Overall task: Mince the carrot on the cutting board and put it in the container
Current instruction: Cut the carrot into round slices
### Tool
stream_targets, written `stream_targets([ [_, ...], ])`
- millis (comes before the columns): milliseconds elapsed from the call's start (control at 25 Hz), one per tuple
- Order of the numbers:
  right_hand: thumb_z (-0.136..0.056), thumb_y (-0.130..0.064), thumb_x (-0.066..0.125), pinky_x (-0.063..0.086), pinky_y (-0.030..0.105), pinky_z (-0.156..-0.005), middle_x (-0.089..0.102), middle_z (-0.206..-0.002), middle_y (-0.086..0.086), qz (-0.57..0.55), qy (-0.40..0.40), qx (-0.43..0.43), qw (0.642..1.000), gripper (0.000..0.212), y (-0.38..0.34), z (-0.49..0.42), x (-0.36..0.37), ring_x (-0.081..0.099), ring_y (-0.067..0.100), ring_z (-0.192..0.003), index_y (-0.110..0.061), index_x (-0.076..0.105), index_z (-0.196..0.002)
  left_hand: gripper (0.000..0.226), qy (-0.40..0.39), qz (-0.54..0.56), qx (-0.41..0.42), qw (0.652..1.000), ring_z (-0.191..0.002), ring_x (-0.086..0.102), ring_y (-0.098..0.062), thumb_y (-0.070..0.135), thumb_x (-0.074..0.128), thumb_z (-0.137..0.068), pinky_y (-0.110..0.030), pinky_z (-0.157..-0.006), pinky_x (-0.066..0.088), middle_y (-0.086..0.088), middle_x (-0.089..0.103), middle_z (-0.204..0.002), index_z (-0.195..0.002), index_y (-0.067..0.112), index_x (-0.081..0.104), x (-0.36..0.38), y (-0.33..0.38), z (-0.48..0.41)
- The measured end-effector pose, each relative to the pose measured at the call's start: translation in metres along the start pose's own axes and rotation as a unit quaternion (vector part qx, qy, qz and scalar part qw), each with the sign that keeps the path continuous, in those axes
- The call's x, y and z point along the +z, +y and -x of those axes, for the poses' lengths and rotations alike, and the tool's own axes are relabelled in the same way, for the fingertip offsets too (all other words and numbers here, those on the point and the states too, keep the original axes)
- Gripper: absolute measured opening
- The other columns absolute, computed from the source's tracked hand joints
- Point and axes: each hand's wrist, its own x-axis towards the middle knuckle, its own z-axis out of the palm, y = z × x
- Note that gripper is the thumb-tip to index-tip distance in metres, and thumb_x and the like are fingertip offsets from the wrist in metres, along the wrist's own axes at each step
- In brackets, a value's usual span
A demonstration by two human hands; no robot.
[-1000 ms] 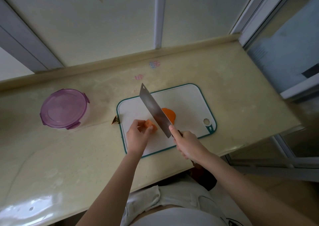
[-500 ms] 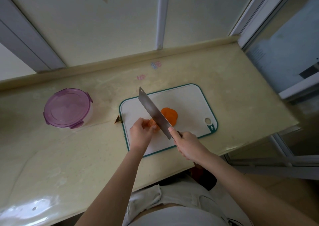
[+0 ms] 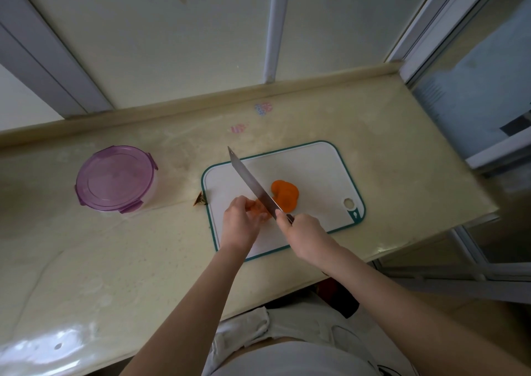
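The left hand (image 3: pixel 240 220) curls its fingers down over a carrot piece (image 3: pixel 261 208) and pins it to the white cutting board (image 3: pixel 316 166). Most of the piece is hidden beneath the fingers. Just beside it the right hand (image 3: pixel 304 232) grips the handle of a knife (image 3: pixel 253 184), forefinger up by the heel of the blade. The blade runs away from both hands toward the board's far left corner, its edge seemingly down on the carrot piece, though the contact is blurred. Beyond the right hand, across the blade from the left hand, a heap of carrot slices (image 3: pixel 286 194) lies on the board. Well to the left of the left hand stands the container (image 3: pixel 115 179) on the pale desk (image 3: pixel 138 260) — round and clear, with its purple clip lid shut.
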Motion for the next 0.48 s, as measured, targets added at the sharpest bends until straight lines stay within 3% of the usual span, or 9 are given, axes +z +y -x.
stream_targets([
  [160,-0.100,-0.050,0.027,0.032,0.027,-0.049,0.044,-0.060,0.003,-0.006,-0.008,-0.002,1.000,0.054,-0.016,-0.011,-0.005,0.043,0.015,-0.053,-0.013,0.039,-0.062,0.024,0.001,-0.013,0.003,1.000,-0.082,0.050,-0.011,0.022,0.069,-0.082,-0.017,-0.071,0.036,0.002,0.054,-0.092,-0.099,0.008,0.059,0.001,0.001,-0.001],
  [360,-0.099,-0.053,0.026,0.043,0.028,-0.051,0.045,-0.060,0.004,-0.030,-0.027,0.029,0.999,0.054,-0.015,-0.011,-0.011,0.048,0.018,-0.053,-0.012,0.041,-0.067,0.023,-0.009,-0.016,-0.001,1.000,-0.081,0.050,-0.011,0.020,0.070,-0.081,-0.016,-0.070,0.035,0.001,0.056,-0.092,-0.097,0.008,0.060,-0.002,0.002,-0.004],
  [480,-0.100,-0.050,0.028,0.037,0.028,-0.050,0.041,-0.059,0.003,-0.024,-0.049,0.028,0.998,0.047,-0.005,-0.002,-0.013,0.041,0.016,-0.050,-0.019,0.038,-0.066,0.021,-0.013,-0.015,-0.003,1.000,-0.082,0.051,-0.011,0.018,0.070,-0.081,-0.016,-0.070,0.036,0.000,0.058,-0.092,-0.097,0.009,0.060,-0.003,0.003,-0.005],
])
